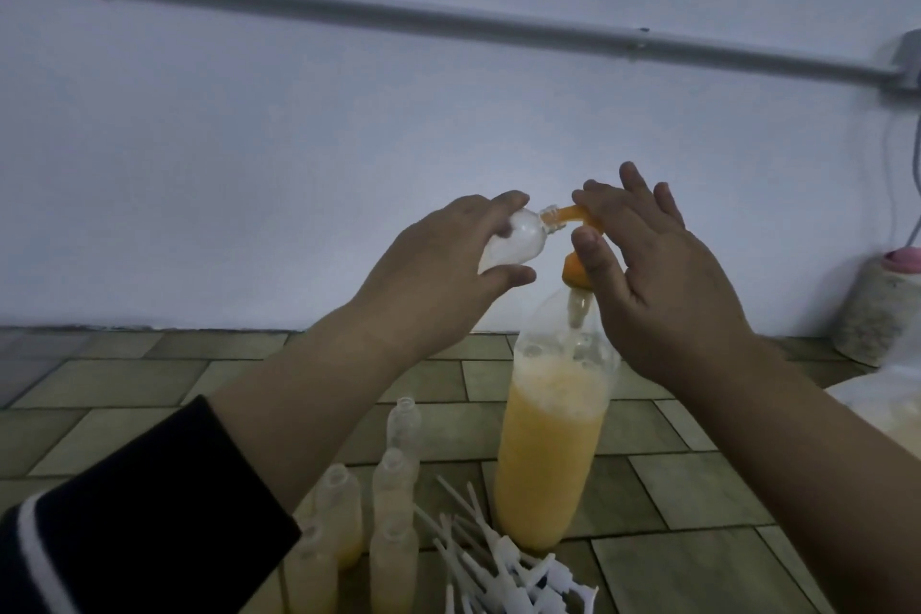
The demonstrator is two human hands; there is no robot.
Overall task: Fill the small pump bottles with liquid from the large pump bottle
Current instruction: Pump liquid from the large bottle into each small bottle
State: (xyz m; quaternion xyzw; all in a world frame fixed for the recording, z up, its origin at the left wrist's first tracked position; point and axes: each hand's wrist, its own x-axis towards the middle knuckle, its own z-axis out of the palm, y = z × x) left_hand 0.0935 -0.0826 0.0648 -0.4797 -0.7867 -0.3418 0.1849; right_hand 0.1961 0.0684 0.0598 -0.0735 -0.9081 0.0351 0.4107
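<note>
A large clear bottle (pixel 550 439) of yellow-orange liquid stands upright on the tiled surface, topped by an orange pump (pixel 573 272). My right hand (pixel 663 284) rests on the pump head, fingers mostly straight, thumb beside the pump collar. My left hand (pixel 438 274) grips a small clear bottle (pixel 172 239) tilted on its side, its open neck at the orange spout (pixel 717 214). The small bottle looks nearly empty.
Several small open bottles (pixel 393 479), some holding yellow liquid, stand at the lower left of the large bottle. A pile of white pump tops with dip tubes (pixel 503 563) lies in front. A pale wall runs behind; a fuzzy roll (pixel 877 309) stands at far right.
</note>
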